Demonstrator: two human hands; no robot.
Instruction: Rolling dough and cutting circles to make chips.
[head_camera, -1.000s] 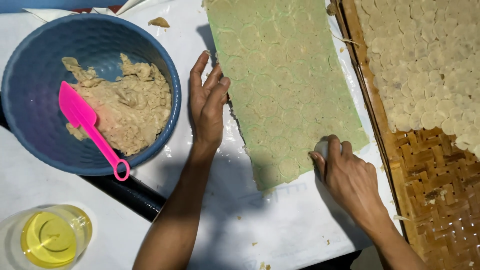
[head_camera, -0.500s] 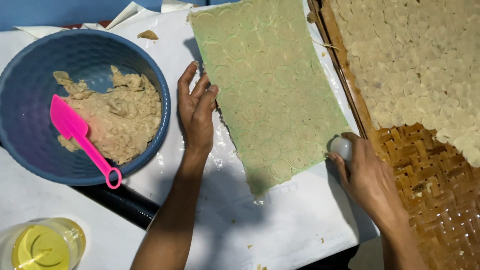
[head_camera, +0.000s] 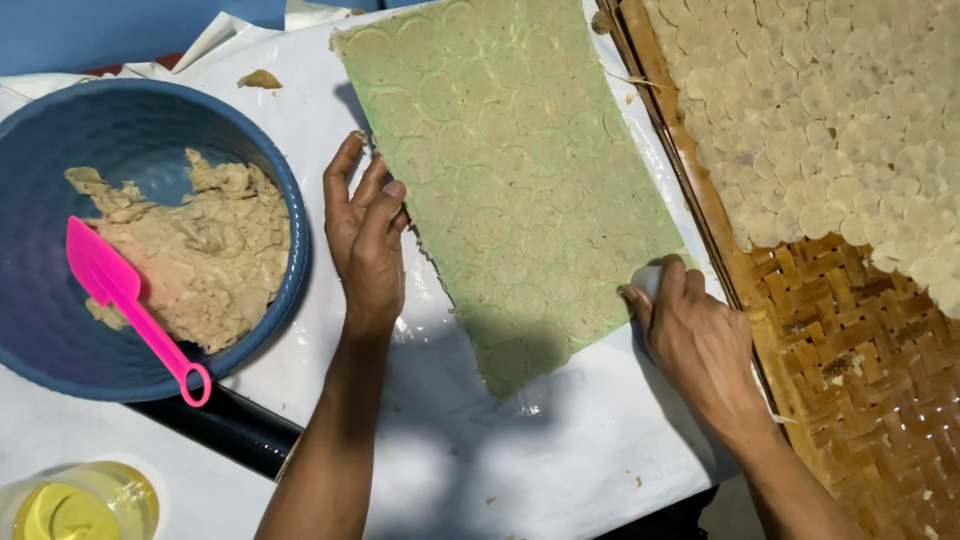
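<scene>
No pkgs, labels, signs or screens anywhere in view. Nothing printed shows on the table, nor w/ anything standing on it.
</scene>
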